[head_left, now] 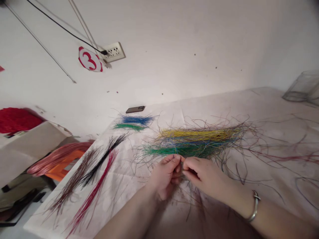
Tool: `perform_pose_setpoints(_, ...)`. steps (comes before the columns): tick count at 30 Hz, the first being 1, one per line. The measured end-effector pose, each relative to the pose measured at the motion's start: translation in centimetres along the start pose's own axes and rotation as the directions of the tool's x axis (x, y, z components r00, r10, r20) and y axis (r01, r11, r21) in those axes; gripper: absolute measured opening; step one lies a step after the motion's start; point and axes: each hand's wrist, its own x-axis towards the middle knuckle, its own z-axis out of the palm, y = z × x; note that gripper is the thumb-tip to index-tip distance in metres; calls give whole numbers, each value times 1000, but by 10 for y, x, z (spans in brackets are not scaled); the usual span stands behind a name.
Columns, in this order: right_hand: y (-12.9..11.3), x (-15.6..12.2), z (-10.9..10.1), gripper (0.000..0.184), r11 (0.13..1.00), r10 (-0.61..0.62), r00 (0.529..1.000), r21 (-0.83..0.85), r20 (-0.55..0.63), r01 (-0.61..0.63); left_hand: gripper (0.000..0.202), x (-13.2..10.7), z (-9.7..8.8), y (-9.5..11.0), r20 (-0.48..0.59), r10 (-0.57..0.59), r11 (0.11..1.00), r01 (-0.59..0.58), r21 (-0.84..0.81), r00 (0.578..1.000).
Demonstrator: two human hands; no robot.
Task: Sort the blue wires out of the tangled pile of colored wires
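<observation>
My left hand is closed, its thumb and forefinger pinched on a thin wire whose end stands up above the fingertips. Close against it, my right hand also pinches, fingers curled in; the bit of wire between the two hands is too fine to make out well. Just beyond the fingertips lies a long pile of loose wires, with a yellow bundle at the back and a green bundle in front, blue strands between them. A dark strand hangs or lies below my right hand.
To the left lie brown wires, black wires and red wires. Blue wires, green wires and a phone lie farther back. Stray red strands and a clear container are at right. An orange stool holds copper-coloured wire.
</observation>
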Motion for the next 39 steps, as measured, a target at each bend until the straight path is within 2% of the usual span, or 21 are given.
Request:
perform_pose_setpoints(6,-3,-1,-1,14,995,-80,995,-52,54,83,28,-3,3,1,-13,45,998,-46,-47,999)
perform_pose_setpoints(11,-5,-3,-3,11,989,-149,987,-18,67,150,27,-8,3,2,49,131,990,-129,-48,990)
perform_pose_setpoints(20,-5,-3,-4,16,983,-176,977,-32,123,181,26,-13,5,1,145,285,958,-279,-65,947)
perform_pose_setpoints(24,-7,-4,-5,16,980,-198,972,40,125,195,26,-14,4,0,189,336,941,-334,-45,923)
perform_pose_setpoints(27,-11,-6,-8,17,976,-211,969,75,129,202,27,-16,3,2,207,353,935,-352,-42,913)
perform_pose_setpoints(31,-16,-7,-10,16,980,-198,971,32,133,196,28,-19,3,7,220,343,939,-333,-82,913)
perform_pose_setpoints(35,-16,-7,-12,10,977,-211,976,7,56,211,23,-22,1,13,248,329,939,-288,-187,911)
perform_pose_setpoints(39,-4,-4,-16,11,991,-124,976,-75,-179,112,21,-23,2,17,223,332,930,-279,-237,916)
